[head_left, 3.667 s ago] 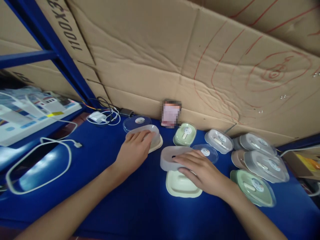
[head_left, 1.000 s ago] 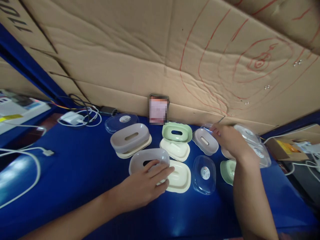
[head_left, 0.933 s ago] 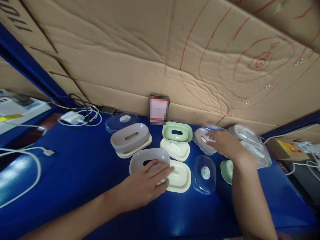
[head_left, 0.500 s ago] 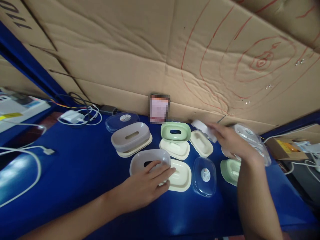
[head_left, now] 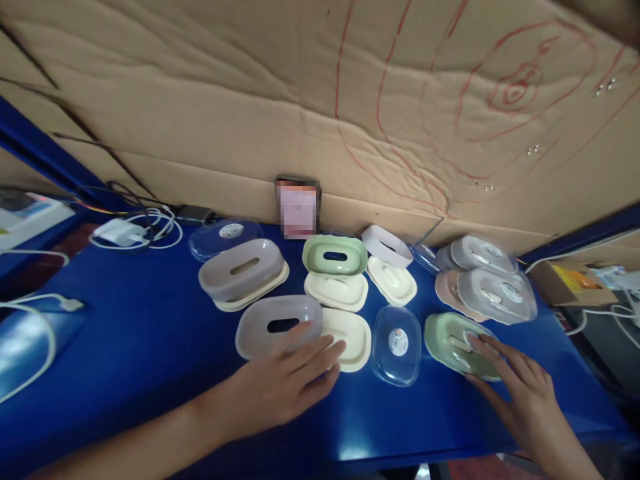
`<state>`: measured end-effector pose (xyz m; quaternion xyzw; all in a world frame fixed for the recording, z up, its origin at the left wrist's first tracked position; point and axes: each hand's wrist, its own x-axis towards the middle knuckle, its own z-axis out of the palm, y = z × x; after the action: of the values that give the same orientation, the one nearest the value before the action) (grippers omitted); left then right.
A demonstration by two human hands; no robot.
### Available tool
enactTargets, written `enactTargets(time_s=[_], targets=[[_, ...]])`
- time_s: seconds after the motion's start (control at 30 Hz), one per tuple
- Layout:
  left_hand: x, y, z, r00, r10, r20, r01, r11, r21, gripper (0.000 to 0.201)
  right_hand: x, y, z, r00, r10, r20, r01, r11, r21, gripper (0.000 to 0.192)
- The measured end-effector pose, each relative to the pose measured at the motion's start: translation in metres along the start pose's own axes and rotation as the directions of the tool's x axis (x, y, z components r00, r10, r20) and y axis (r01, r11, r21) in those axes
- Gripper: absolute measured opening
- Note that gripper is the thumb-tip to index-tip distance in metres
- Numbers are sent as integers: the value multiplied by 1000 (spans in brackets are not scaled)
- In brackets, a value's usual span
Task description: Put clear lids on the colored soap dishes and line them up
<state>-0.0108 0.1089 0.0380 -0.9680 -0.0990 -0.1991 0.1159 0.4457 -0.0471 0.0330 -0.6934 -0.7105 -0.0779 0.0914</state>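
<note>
Soap-dish parts lie spread over a blue table (head_left: pixel 165 347). My left hand (head_left: pixel 280 383) rests flat, fingers on the near edge of a grey slotted dish (head_left: pixel 277 325) and a cream tray (head_left: pixel 350 337) beside it. My right hand (head_left: pixel 520 390) is spread open, fingertips touching a green dish with a clear lid (head_left: pixel 457 337). Between the hands lies a clear lid with a round sticker (head_left: pixel 397 344). Behind it sit a cream tray (head_left: pixel 391 280) and a white slotted dish (head_left: pixel 386 246), tilted.
Further back are a green slotted dish on a cream tray (head_left: pixel 334 255), a grey dish on a cream tray (head_left: pixel 241 269), a clear lid (head_left: pixel 223 237) and lidded dishes at right (head_left: pixel 495 293). White charger and cables (head_left: pixel 133 230) lie at left. Cardboard (head_left: pixel 320 120) walls the back.
My right hand let go of the white slotted dish at the back and came down to the green lidded dish at front right. The left hand stayed put. The view shifted right.
</note>
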Motion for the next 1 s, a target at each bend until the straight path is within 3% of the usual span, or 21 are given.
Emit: enactTargets(time_s=[0.2, 0.33, 0.43, 0.53, 0.63, 0.7, 0.8, 0.93, 1.0], targets=[[33, 41, 6, 997, 80, 9, -78, 989, -122, 37, 61, -44, -9, 976, -214, -36, 215, 931, 295, 52], [44, 52, 21, 999, 28, 29, -23, 987, -158, 52, 106, -63, -8, 963, -265, -52, 262, 869, 420, 47], [43, 51, 25, 999, -34, -4, 33, 984, -175, 44, 123, -75, -7, 956, -293, -7, 256, 822, 508, 46], [43, 46, 19, 980, -186, -68, 172, 969, -178, 36, 129, -89, -3, 948, -318, 9, 258, 785, 564, 49], [46, 39, 12, 918, -374, -134, 356, 924, -140, 35, 130, -106, 3, 940, -326, -96, 319, 750, 579, 47], [46, 35, 10, 890, -426, -163, 418, 905, -86, 36, 134, -113, 7, 909, -374, -185, 409, 715, 566, 49], [44, 32, 13, 911, -392, -132, 395, 919, -6, 38, 145, -116, 12, 864, -434, -256, 502, 698, 511, 50], [39, 31, 18, 939, -343, -27, 344, 939, 23, 44, 153, -109, 15, 877, -390, -280, 475, 792, 384, 41], [36, 32, 19, 937, -349, -20, 349, 937, 4, 43, 149, -108, 13, 859, -427, -283, 504, 804, 317, 38]])
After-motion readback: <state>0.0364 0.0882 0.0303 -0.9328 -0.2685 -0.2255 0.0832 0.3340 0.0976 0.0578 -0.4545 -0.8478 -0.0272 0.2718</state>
